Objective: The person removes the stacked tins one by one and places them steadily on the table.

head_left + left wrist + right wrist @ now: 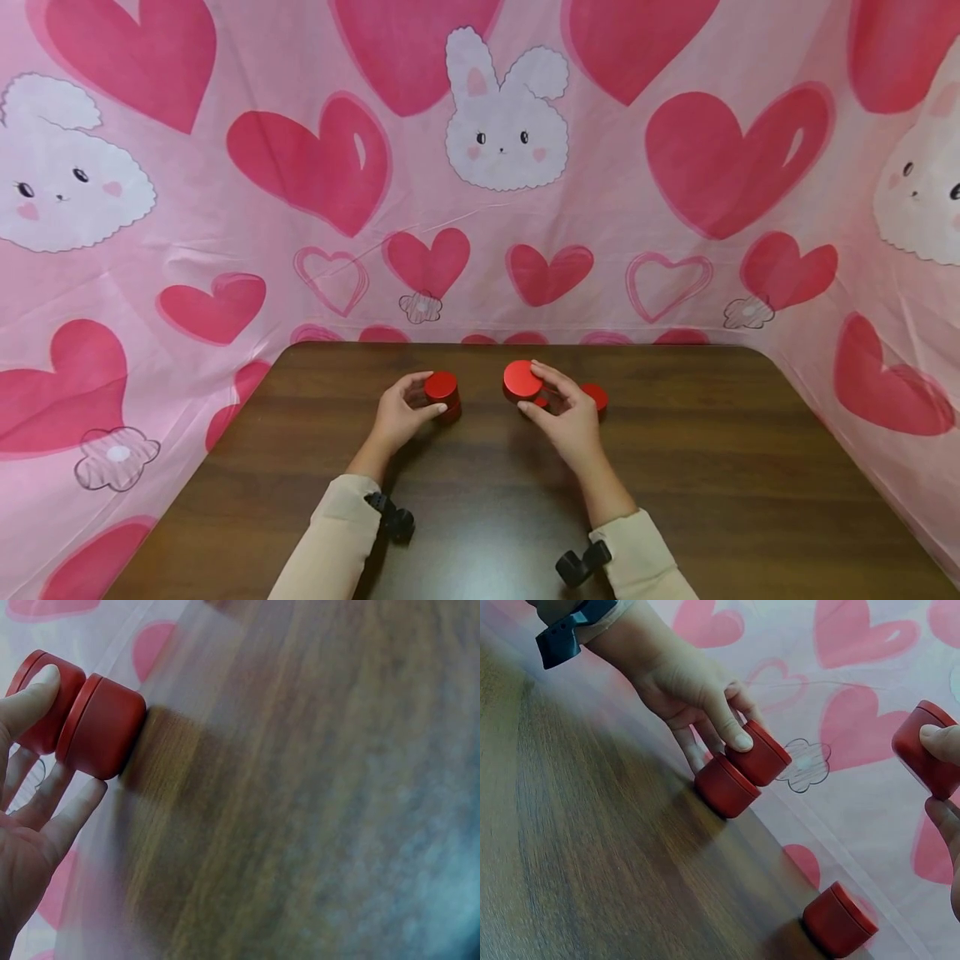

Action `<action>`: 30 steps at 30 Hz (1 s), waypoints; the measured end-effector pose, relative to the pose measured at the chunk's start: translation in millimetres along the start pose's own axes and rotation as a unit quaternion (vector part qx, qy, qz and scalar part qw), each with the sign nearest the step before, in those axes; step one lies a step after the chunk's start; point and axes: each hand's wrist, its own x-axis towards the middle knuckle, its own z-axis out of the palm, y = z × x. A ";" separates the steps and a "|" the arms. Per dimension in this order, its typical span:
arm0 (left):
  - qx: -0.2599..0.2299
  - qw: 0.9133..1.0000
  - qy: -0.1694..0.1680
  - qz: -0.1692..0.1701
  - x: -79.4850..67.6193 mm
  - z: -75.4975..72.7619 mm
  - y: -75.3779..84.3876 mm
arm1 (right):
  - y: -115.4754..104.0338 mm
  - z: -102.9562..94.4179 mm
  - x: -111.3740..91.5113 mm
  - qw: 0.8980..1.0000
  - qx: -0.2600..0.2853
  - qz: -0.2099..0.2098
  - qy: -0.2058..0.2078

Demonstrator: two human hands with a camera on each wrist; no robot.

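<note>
My left hand (400, 419) pinches a small round red tin (441, 386) between thumb and fingers. Directly beneath it a second red tin (105, 726) stands on the table; in the left wrist view the upper one (56, 701) sits slightly offset, and whether they fully touch is hard to tell. To the right, my right hand (572, 423) grips another red tin (522, 381) by its sides, raised off the tabletop. Part of a red tin (541, 402) shows behind that hand, and one more (596, 397) stands just right of it.
The dark wooden table (480, 475) has its far edge just beyond the tins. A pink cloth (510, 217) with hearts and rabbits hangs behind and at both sides. Black wrist devices (397, 521) are strapped over the cream sleeves.
</note>
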 end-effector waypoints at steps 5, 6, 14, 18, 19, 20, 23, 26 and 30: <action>0.000 1.000 0.000 0.001 0.4 0.2 0.6 | 2.2 -5.2 1.0 1.000 -0.008 -0.013 0.012; 0.000 1.000 0.000 0.001 0.5 0.2 0.7 | 1.7 -6.0 1.2 1.000 -0.012 -0.017 0.013; 0.002 1.000 -0.004 0.001 -1.1 -0.1 0.5 | 0.5 -15.3 1.1 0.999 -0.023 -0.029 0.021; 0.000 1.000 -0.006 0.001 -2.0 -0.6 -0.8 | -0.3 -20.9 -0.7 0.999 -0.030 -0.023 0.022; -0.001 1.000 -0.006 0.001 -2.0 -0.7 -1.1 | -0.5 -22.2 -0.9 0.999 -0.032 -0.025 0.022; -0.002 1.000 -0.005 0.002 -2.0 -0.7 -1.3 | -1.0 -23.2 -1.2 0.999 -0.031 -0.025 0.022; -0.004 1.000 -0.004 0.005 -1.4 -0.6 -1.9 | -13.8 -24.0 -2.4 0.999 -0.035 -0.022 0.024; -0.006 1.000 -0.004 0.006 -0.8 -0.6 -1.2 | -26.9 -25.4 -3.5 0.998 -0.047 -0.014 0.026; -0.009 1.000 -0.006 0.004 -0.7 -0.8 -0.4 | -31.8 -31.2 -4.0 0.998 -0.063 -0.006 0.029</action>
